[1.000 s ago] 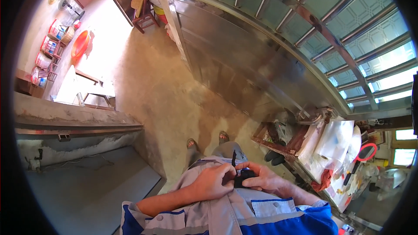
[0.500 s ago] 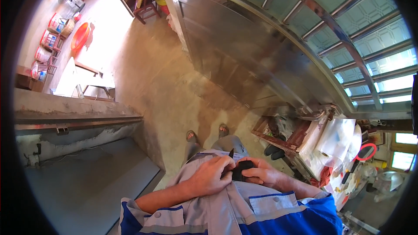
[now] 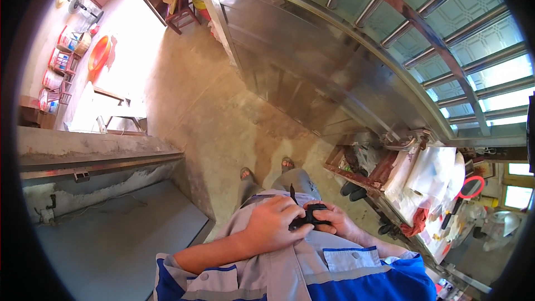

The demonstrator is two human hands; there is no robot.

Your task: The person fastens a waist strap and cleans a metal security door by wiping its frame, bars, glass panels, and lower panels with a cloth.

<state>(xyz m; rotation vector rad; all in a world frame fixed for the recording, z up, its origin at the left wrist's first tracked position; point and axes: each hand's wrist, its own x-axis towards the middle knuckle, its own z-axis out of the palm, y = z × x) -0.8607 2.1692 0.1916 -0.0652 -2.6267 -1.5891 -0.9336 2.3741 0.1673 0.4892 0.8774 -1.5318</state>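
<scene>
A black buckle-like piece point(image 3: 310, 217) is in front of my waist, between my two hands. My left hand point(image 3: 272, 222) is closed with its fingertips pinching the left side of this piece. On the other side my right hand point(image 3: 335, 220) grips it, thumb and fingers curled round the right end. A thin black strap end point(image 3: 292, 191) sticks up beside the left fingers. Behind the hands is my grey and blue work jacket point(image 3: 287, 267). The fingers hide part of the black piece, so its exact shape is hard to make out.
A cluttered table point(image 3: 440, 234) stands at my right, with a roll of clear plastic point(image 3: 432, 173) and a red-rimmed round thing point(image 3: 472, 187). Dark shoes point(image 3: 353, 191) lie beside it. A large metal door with bars point(image 3: 312, 61) spans ahead. A grey slab point(image 3: 122, 239) is at my left.
Both hands have shifted slightly and the black piece has turned, showing more of its shape between the fingers. The strap end stands a little higher. The view has tilted slightly.
</scene>
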